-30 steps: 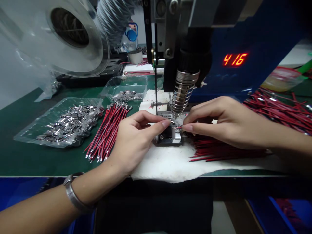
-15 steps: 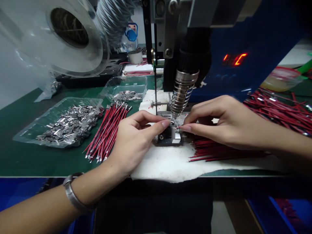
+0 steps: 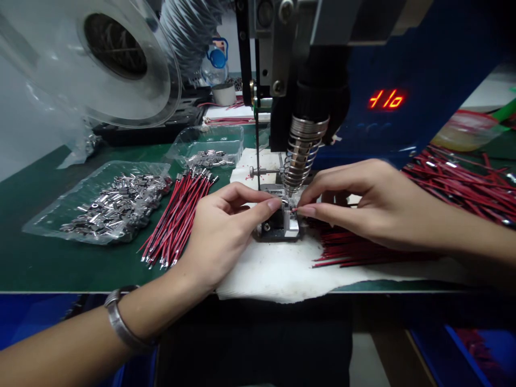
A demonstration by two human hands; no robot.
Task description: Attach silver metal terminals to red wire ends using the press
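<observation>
Under the spring-wrapped soldering head [image 3: 306,150], my two hands meet at a small metal fixture [image 3: 291,226]. My left hand [image 3: 226,231] pinches a small metal connector [image 3: 285,201] between thumb and forefinger at the fixture's left side; most of it is hidden by the fingertips. From the right, my right hand [image 3: 363,207] is closed on a thin red wire [image 3: 293,210], whose tip reaches over the fixture. Beneath that hand, a bundle of red and black wires [image 3: 346,250] lies on white paper [image 3: 270,274].
Left stands a clear tray [image 3: 52,228] of metal connectors, beside a pile of red-black wires [image 3: 173,220]. A second clear tray [image 3: 237,137] sits behind. More wires [image 3: 455,177] lie right, near a blue machine with a lit display [image 3: 386,100]. A large spool [image 3: 157,70] overhangs the back left.
My right hand's fingers have shifted slightly left, closer to the fixture. My left hand has stayed in place. The red digits on the display have changed.
</observation>
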